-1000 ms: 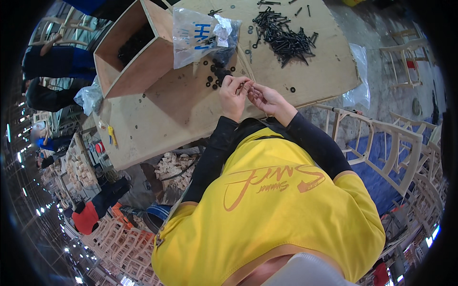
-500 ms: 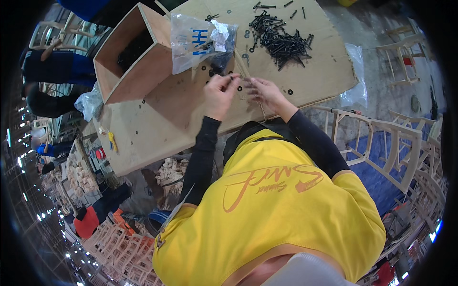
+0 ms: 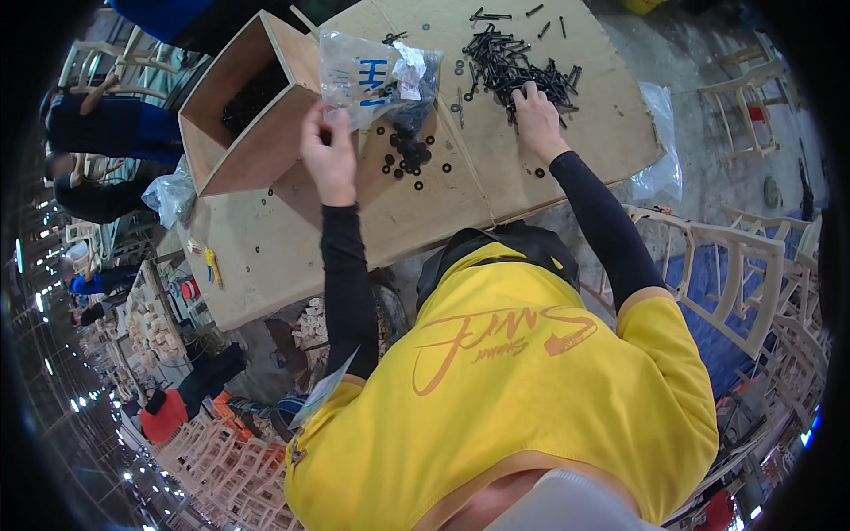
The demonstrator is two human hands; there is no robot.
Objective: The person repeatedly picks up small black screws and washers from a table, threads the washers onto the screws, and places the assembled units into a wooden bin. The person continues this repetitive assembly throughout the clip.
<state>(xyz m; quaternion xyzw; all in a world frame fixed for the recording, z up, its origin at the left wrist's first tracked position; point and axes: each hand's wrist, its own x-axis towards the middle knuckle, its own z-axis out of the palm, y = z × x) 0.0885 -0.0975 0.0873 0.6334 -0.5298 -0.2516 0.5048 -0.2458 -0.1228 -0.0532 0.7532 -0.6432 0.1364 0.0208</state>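
Note:
My left hand (image 3: 329, 157) is beside the right wall of a wooden box (image 3: 258, 133), its fingers curled in. A dark bit shows between those fingers, too small to name. Black bolts in a loose pile (image 3: 505, 66) lie at the far right of the table. Over the pile's near edge my right hand (image 3: 538, 119) reaches down, fingertips closed among the bolts. Between the hands, black washers (image 3: 409, 159) spill out near the mouth of a clear plastic bag (image 3: 354, 75) with blue marks. Inside the box lies a dark heap (image 3: 252, 97).
The cardboard-topped table (image 3: 292, 234) ends just in front of me. A yellow-handled tool (image 3: 212, 265) lies at its left edge. Wooden chair frames (image 3: 735, 274) stand at the right. At the left, other people (image 3: 111, 124) are nearby.
My hands were together over the table's middle and have parted. The left went left to the box, the right went right and away to the bolts. The washer heap now shows uncovered.

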